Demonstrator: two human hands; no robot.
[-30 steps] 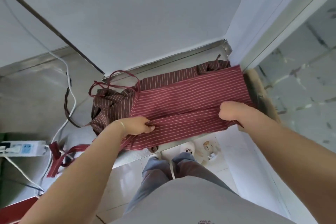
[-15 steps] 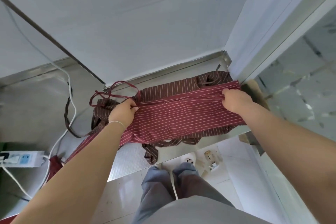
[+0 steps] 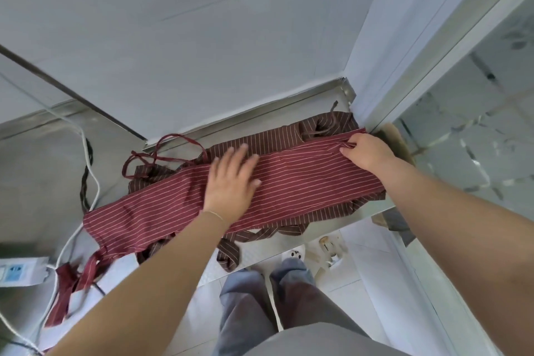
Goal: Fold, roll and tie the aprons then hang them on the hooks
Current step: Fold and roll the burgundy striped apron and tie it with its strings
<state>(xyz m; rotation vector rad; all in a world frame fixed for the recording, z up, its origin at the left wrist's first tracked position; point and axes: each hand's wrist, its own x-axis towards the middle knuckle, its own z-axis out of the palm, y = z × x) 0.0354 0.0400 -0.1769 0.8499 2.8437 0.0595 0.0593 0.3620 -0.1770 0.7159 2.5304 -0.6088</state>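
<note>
the red striped apron (image 3: 303,182) now lies as a long narrow band across the steel counter (image 3: 37,159), running from about 8 o'clock up to 2 o'clock. half a second ago both hands were carrying its near edge over toward the wall; that fold is now down. the left hand (image 3: 231,179) has let go and lies flat on the middle of the band, fingers (image 3: 241,153) straight and spread, pressing the layers. the right hand (image 3: 367,153) is at the 2 o'clock end, its fingers curled and pinching the folded edge there, by the wall corner.

a brown striped apron (image 3: 260,141) lies underneath, showing along the far side and hanging off the near edge. the red ties (image 3: 69,283) trail off at 8 o'clock, near a white cable (image 3: 92,179).

by my reading the lengthwise fold is done and being smoothed; rolling from one end looks next, with tying and hanging not yet begun.
</note>
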